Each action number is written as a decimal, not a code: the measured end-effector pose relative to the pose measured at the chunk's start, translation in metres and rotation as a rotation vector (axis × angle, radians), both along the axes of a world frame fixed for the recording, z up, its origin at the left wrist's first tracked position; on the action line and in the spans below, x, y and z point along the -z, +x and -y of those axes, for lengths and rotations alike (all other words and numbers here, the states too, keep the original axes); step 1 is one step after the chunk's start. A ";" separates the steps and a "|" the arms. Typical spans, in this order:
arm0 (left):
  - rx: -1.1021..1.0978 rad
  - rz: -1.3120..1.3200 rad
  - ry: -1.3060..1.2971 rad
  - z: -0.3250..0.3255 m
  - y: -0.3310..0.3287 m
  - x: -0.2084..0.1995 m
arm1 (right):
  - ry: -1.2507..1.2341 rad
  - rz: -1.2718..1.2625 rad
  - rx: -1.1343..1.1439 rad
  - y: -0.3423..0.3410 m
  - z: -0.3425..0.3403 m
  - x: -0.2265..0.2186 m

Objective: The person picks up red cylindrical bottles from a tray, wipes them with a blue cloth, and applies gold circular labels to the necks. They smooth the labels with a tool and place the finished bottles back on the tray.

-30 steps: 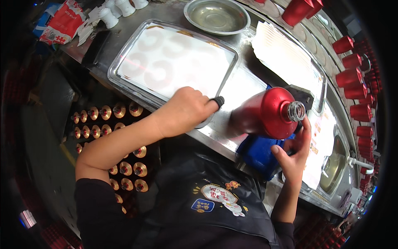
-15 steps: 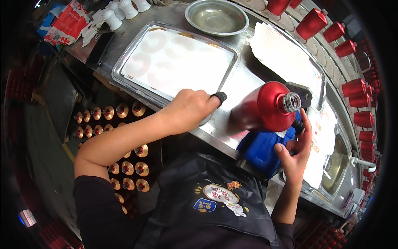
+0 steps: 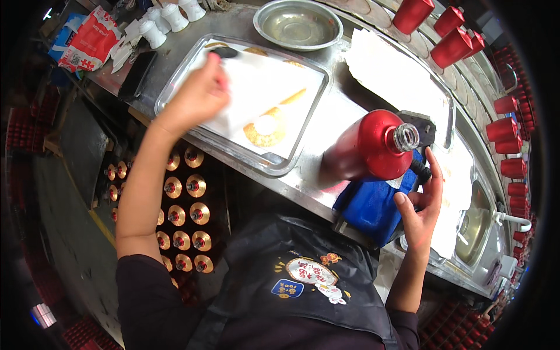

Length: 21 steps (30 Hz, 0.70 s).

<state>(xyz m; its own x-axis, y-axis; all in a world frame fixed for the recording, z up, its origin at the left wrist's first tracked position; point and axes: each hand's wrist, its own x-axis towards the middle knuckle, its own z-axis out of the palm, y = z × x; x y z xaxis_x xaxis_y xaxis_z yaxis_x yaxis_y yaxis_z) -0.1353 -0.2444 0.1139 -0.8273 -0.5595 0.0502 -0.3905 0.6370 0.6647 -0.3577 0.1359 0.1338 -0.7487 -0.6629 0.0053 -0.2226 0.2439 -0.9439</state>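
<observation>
My left hand (image 3: 201,90), blurred, is over the metal tray (image 3: 274,166) with its fingers closed on a thin white sheet (image 3: 201,73). A black cover is on one finger. The sheet is partly lifted, and gold ring-shaped prints (image 3: 265,135) show beneath it. A glossy red bottle (image 3: 373,143) with a clear threaded glass neck leans toward me on the bench, against a dark bracket (image 3: 417,125). Beside it, my right hand (image 3: 423,213) is open, thumb and index finger apart, close to a blue cloth (image 3: 373,213) below the bottle.
A round metal basin (image 3: 297,26) stands behind the tray. A stack of white paper (image 3: 396,73) lies at the right, near a sink (image 3: 475,233) with a white tap. Red bottles (image 3: 452,46) line the curved conveyor. Gold-shouldered bottles (image 3: 198,213) stand low at left.
My left hand has moved up and left across the tray, drawing the sheet back and baring gold prints. The right hand and the red bottle have hardly moved.
</observation>
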 end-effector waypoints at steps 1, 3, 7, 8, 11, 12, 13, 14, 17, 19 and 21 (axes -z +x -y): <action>-0.181 0.061 -0.057 0.015 0.008 -0.007 | 0.006 -0.004 -0.001 -0.002 0.000 0.000; -0.440 0.334 -0.409 0.033 0.014 -0.012 | 0.014 -0.003 0.004 -0.006 0.002 0.003; -0.376 0.237 -0.777 0.008 0.011 0.020 | 0.003 -0.005 0.011 -0.009 0.007 0.010; -0.264 0.224 -0.472 -0.003 0.010 0.031 | 0.036 0.003 0.007 -0.009 0.008 0.011; -0.265 0.377 -0.283 -0.012 -0.003 0.054 | 0.064 -0.003 -0.006 -0.007 0.010 0.013; -0.288 0.357 -0.260 -0.006 -0.007 0.056 | 0.027 0.014 -0.018 -0.006 0.011 0.013; -0.331 0.363 -0.219 0.000 -0.008 0.053 | 0.014 0.018 -0.025 -0.007 0.011 0.012; -0.346 0.320 -0.200 0.009 -0.011 0.052 | -0.007 0.020 -0.023 -0.008 0.011 0.012; -0.323 0.271 -0.196 0.030 -0.018 0.037 | -0.006 0.059 -0.020 -0.013 0.011 0.013; -0.272 0.206 -0.223 0.041 -0.021 0.028 | -0.038 0.080 0.003 -0.015 0.008 0.018; -0.244 0.161 -0.308 0.049 -0.022 0.017 | -0.023 0.079 -0.009 -0.017 0.002 0.023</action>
